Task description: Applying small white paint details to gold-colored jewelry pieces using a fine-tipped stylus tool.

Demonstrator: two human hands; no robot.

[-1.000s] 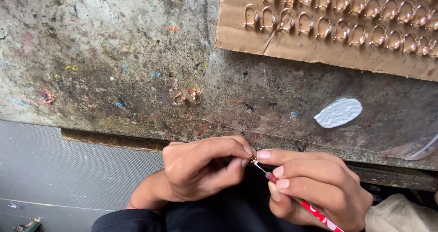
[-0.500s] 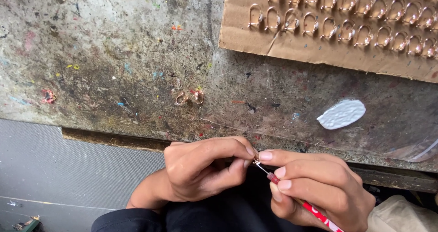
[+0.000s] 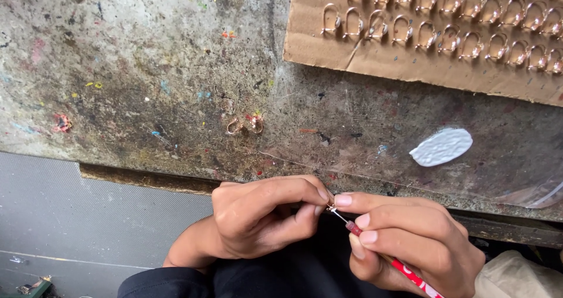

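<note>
My left hand pinches a tiny metal piece between thumb and forefinger, just below the front edge of a stained workbench. My right hand grips a thin red-handled tool like a pen, its fine metal tip touching the small piece. The two hands meet fingertip to fingertip over my dark-clothed lap. Two small copper-coloured rings lie on the bench above my left hand.
A cardboard sheet at the back right carries rows of several hooked metal rings. A white oval patch lies on the bench beside a clear plastic bag. Grey floor shows at lower left.
The view has shifted slightly. Both hands stay together in the same hold, the tool tip on the small piece.
</note>
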